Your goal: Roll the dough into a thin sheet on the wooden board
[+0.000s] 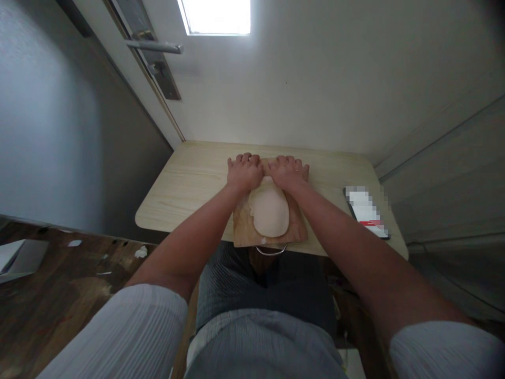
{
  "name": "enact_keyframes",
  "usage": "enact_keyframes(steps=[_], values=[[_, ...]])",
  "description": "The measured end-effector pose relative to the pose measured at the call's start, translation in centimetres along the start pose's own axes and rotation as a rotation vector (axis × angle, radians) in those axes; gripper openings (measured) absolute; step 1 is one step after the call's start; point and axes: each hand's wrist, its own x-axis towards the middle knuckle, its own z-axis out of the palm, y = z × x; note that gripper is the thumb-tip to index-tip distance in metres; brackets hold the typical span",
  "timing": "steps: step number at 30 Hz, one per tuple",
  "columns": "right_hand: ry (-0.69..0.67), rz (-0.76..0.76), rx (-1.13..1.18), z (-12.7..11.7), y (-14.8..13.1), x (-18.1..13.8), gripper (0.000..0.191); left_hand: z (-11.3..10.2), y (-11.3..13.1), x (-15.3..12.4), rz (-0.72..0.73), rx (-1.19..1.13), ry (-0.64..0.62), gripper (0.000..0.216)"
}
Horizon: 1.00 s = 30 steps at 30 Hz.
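Observation:
A pale, flattened oval of dough (270, 213) lies on a brown wooden board (241, 230) at the near edge of a small light wooden table (189, 189). My left hand (244, 171) and my right hand (289, 171) rest side by side on the dough's far end, thumbs almost touching. Both have their fingers curled down and pressed together over the dough, knuckles up. What lies under the palms is hidden. Both forearms stretch out straight over my lap.
A phone (366, 211) lies on the table's right side. A white wall stands behind the table, with a door and its metal handle (155, 46) at the left. Scraps of paper (141, 252) and a flat grey object (19, 258) lie on the dark wooden floor.

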Motion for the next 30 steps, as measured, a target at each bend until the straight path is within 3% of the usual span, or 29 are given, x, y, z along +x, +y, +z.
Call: enact_keyframes(steps=[19,30], values=[[-0.101,0.033,0.030,0.8,-0.1,4.5,0.059,0.5,-1.0,3.4,-0.026,-0.023,-0.044,0.045],[-0.053,0.042,0.030,1.0,-0.2,4.2,0.059,0.5,-0.9,3.5,-0.024,0.007,0.011,0.042]])
